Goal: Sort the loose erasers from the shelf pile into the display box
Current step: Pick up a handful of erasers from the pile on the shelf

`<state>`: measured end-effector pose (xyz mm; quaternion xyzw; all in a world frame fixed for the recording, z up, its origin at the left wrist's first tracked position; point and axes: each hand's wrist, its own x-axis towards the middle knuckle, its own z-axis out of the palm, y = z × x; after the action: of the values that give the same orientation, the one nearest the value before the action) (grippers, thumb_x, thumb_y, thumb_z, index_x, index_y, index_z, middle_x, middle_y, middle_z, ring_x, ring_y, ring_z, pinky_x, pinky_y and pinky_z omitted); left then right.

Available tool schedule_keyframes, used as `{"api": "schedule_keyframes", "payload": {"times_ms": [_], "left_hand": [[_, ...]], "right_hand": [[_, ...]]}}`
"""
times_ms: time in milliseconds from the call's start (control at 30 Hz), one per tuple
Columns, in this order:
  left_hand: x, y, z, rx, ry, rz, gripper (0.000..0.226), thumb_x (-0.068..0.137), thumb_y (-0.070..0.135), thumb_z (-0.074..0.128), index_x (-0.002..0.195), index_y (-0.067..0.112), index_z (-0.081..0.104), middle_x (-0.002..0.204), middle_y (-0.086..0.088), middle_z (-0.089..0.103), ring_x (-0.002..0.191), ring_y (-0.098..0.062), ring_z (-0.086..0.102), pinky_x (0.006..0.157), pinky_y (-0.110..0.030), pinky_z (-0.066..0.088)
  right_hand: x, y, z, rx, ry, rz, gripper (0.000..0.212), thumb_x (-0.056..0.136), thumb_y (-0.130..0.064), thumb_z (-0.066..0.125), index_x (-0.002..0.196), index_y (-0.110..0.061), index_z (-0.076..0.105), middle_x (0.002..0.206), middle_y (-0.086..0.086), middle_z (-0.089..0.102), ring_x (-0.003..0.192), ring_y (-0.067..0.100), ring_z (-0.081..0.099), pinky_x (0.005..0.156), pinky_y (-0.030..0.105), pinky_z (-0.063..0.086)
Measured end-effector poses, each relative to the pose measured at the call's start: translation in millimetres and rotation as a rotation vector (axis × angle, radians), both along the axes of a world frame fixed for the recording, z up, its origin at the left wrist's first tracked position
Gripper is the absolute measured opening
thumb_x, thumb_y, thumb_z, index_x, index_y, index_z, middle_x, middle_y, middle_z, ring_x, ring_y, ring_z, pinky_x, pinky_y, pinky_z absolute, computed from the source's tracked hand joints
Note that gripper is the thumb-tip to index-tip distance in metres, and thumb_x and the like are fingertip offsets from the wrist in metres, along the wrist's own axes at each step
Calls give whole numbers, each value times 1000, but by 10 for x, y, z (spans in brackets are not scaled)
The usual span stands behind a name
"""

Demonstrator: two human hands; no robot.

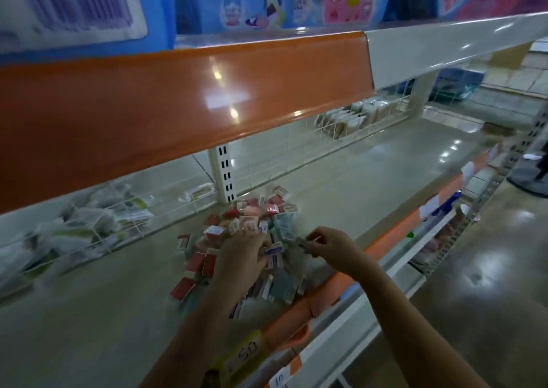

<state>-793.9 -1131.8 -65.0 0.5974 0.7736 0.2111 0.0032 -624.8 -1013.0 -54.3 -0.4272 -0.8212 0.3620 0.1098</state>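
left hand [241, 257] spread flat on eraser pile [249, 239], steadying it on shelf [341, 186]; right hand [329, 246] pinching one eraser [302, 241], likely for sorting; display box not visible.

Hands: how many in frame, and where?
2. The left hand rests on top of the eraser pile on the shelf; the right hand pinches one small eraser at the pile's right edge.

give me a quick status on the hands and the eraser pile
Left hand down in the eraser pile, grip unclear. Right hand pinching one eraser. Display box not in view.
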Motion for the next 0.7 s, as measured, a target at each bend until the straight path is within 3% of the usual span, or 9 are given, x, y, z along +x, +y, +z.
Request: {"api": "schedule_keyframes", "payload": {"times_ms": [67, 133, 233, 400, 567, 700], "left_hand": [[23, -38, 55, 24, -75, 25, 24, 85, 27, 66, 108, 27, 64, 103, 7, 67, 90, -10, 59, 76, -28, 49], [59, -79, 105, 67, -122, 46, 27, 84, 27, 68, 110, 25, 65, 106, 7, 67, 93, -10, 59, 78, -25, 46], [122, -167, 176, 73, -159, 119, 32, 84, 27, 68, 115, 25, 64, 108, 5, 66, 95, -11, 58, 74, -21, 41], [197, -454, 264, 143, -177, 296, 31, 82, 24, 71, 113, 25, 66, 117, 3, 62, 105, -17, 56, 81, -26, 42], [346, -902, 329, 142, -93, 485, 26, 80, 22, 73, 106, 19, 69, 103, 1, 65, 94, -20, 55, 73, -23, 36], [456, -1412, 399, 170, -46, 599, 23, 78, 19, 73, 100, 19, 69, 91, 1, 65, 82, -18, 54, 69, -25, 38]], "right_hand": [[44, 50, 72, -186, 123, 48, 21, 93, -22, 55, 106, -7, 62, 82, -3, 69, 68, 5, 62, 53, 10, 42], [45, 80, 114, -275, 213, 134, 22, 95, -20, 50, 110, -8, 62, 86, 0, 70, 70, 7, 63, 57, 15, 44], [-23, 112, 175, -334, 280, 267, 19, 97, -20, 48, 106, -17, 64, 88, 1, 68, 73, 6, 62, 61, 18, 45], [-209, 77, 254, -416, 331, 441, 20, 97, -20, 48, 104, -31, 63, 87, -2, 69, 71, 6, 63, 63, 18, 47], [-368, -189, 238, -529, 337, 633, 18, 95, -17, 52, 105, -27, 63, 84, -4, 68, 72, 9, 64, 60, 16, 48], [-585, -581, 245, -449, 324, 813, 26, 83, -1, 64, 105, -16, 60, 86, 1, 67, 71, 6, 66, 63, 18, 52]]}}
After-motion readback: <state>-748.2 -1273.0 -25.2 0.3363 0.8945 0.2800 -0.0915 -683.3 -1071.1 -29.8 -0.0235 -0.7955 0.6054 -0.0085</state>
